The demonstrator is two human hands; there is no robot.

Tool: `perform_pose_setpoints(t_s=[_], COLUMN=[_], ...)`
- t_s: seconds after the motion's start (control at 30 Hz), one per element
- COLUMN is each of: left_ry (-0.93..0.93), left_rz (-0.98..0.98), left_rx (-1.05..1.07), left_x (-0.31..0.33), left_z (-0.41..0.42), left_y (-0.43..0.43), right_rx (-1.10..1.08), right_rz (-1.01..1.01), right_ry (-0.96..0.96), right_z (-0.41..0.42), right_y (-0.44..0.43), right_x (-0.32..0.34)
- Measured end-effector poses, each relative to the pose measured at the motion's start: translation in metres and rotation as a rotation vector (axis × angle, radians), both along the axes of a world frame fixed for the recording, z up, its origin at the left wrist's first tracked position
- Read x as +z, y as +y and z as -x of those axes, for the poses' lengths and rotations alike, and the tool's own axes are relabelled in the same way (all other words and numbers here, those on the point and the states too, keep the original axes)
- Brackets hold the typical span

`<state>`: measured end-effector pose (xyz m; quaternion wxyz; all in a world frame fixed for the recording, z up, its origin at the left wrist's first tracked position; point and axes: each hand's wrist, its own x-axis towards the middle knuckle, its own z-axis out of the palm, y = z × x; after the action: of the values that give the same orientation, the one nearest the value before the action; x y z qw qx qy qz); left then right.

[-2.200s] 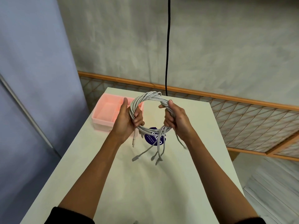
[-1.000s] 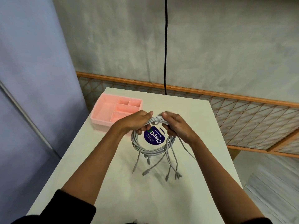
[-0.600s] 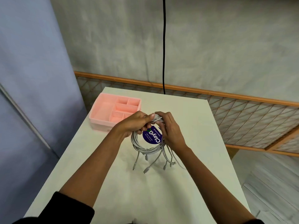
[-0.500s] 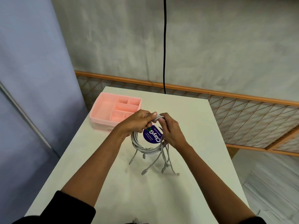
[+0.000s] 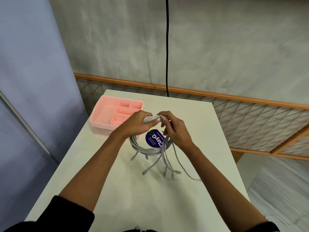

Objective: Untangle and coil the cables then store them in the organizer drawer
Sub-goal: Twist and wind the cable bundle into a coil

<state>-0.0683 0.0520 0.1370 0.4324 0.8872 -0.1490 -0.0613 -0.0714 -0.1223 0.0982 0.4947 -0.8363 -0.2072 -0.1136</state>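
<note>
I'm seeing one grey wall (image 5: 217, 47) behind one white table (image 5: 133, 198). One pink organizer drawer (image 5: 103, 114) is sitting at its far-left corner. Beside it, the left hand (image 5: 135, 124) and right hand (image 5: 177, 131) are both curling tightly round the top of one grey cable coil (image 5: 143, 149), over one blue sticker (image 5: 154, 138).

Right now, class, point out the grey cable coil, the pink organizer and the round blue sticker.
grey cable coil (image 5: 143, 150): head view, lower arc of the loop.
pink organizer (image 5: 100, 128): head view, near outer wall.
round blue sticker (image 5: 154, 138): head view, its printed middle.
</note>
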Motion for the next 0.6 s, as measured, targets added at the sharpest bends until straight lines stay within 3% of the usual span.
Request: perform_pose_setpoints(t_s=[0.13,0.37,0.53,0.6], left_ry=[-0.013,0.002,0.032,0.002], left_rz=[0.001,0.090,0.122,0.084], left_rx=[0.016,0.042,0.091,0.083], left_x=[0.005,0.011,0.011,0.011], left_z=[-0.001,0.001,0.000,0.001], left_y=[0.001,0.003,0.002,0.001], right_rx=[-0.098,-0.208,-0.186,-0.150], right_rz=[-0.113,0.039,0.025,0.039], right_ry=[-0.127,-0.254,0.076,0.114], right_z=[-0.003,-0.001,0.013,0.014], right_y=[-0.003,0.004,0.021,0.021], right_x=[0.000,-0.006,-0.020,-0.021])
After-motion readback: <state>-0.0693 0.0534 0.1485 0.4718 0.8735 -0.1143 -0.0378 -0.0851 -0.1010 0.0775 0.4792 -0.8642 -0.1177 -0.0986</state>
